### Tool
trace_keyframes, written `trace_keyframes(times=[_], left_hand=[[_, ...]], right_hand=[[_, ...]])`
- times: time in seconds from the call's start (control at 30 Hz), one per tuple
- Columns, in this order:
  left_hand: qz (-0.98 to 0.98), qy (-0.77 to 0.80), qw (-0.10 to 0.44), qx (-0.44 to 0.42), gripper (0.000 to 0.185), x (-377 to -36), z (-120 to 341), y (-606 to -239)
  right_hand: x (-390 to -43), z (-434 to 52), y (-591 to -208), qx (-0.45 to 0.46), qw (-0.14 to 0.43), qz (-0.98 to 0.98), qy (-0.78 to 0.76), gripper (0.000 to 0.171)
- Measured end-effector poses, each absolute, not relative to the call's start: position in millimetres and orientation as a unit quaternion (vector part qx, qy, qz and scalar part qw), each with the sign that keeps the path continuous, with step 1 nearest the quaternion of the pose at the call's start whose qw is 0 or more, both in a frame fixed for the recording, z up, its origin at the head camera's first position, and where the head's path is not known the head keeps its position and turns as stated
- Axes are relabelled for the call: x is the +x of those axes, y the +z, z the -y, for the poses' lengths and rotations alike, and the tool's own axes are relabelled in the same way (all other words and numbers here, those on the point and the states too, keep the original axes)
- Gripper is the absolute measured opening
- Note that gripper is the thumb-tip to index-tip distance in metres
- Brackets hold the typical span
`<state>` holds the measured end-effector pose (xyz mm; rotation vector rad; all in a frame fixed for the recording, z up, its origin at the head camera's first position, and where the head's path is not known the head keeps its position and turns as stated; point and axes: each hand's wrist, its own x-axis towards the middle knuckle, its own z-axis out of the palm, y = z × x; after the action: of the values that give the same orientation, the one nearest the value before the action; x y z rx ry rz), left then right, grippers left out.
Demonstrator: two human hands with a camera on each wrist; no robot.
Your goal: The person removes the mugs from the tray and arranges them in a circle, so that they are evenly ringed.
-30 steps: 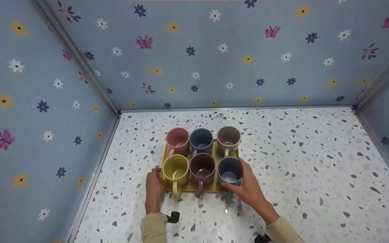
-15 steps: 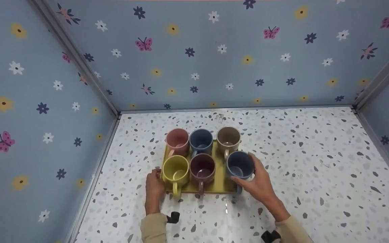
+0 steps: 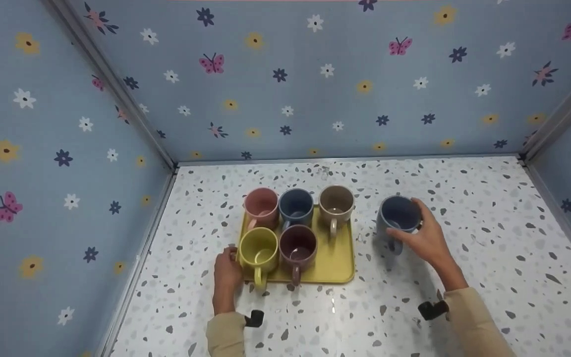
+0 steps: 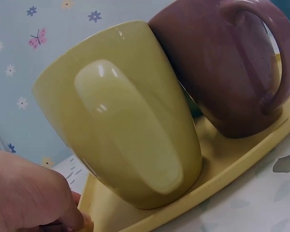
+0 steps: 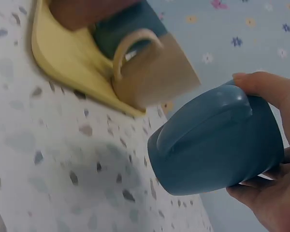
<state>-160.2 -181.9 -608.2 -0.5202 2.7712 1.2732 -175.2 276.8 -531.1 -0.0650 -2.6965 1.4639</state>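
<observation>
A yellow tray (image 3: 337, 258) lies on the speckled tabletop and carries several mugs: pink (image 3: 261, 206), blue (image 3: 296, 205) and beige (image 3: 336, 202) in the back row, yellow (image 3: 257, 250) and maroon (image 3: 298, 245) in front. My left hand (image 3: 227, 270) holds the tray's left front edge, beside the yellow mug (image 4: 121, 116). My right hand (image 3: 422, 233) grips a dark blue mug (image 3: 397, 218) to the right of the tray, tilted and clear of the tabletop in the right wrist view (image 5: 217, 140).
Flower-and-butterfly panels wall in the tabletop (image 3: 464, 277) on the left, back and right. The tray's front right spot (image 3: 337, 258) is bare. The beige mug (image 5: 154, 72) stands at the tray's corner close to the held mug.
My right hand has lifted the dark blue mug off the tray's front right spot and carried it right and back, past the tray's edge. The left hand has stayed on the tray.
</observation>
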Motion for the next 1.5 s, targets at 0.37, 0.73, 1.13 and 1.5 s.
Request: trace_keyframes(times=[0.37,0.73,1.13,1.5], left_hand=[[-0.89,0.418,0.039,-0.176,0.038,-160.4,182.3,-605.8],[-0.896,0.412,0.035,-0.165,0.038,-160.8,183.3,-611.7],[-0.896,0.412,0.038,-0.164,0.039,-161.1,184.1,-608.5],[-0.894,0.415,0.029,-0.165,0.04,-159.1,184.4,-608.1]], right_hand=[[-195.1,-316.5,-540.9,-0.046,0.012,0.895,0.443,0.113],[-207.1,-345.3,-541.1,-0.076,-0.029,0.888,0.453,0.114],[-217.9,-363.9,-544.2,-0.086,-0.04,0.878,0.469,0.116],[-225.3,-376.0,-543.2,-0.052,-0.05,0.896,0.438,0.113]])
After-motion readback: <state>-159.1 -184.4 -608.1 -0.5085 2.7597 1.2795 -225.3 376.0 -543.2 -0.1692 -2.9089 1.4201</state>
